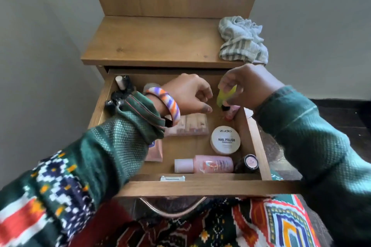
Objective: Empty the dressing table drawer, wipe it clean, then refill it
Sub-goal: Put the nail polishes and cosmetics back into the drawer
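Over the open drawer (254, 142), the right hand (247, 86) pinches a yellow-green bottle (225, 94) near-upright, long axis vertical, dark cap down beside a pink item (232, 111), while the left hand (186, 94) hovers loosely curled, holding nothing, just beside it.

L hand (186, 94) loosely curled, R hand (247, 88) pinching, both forearms extended
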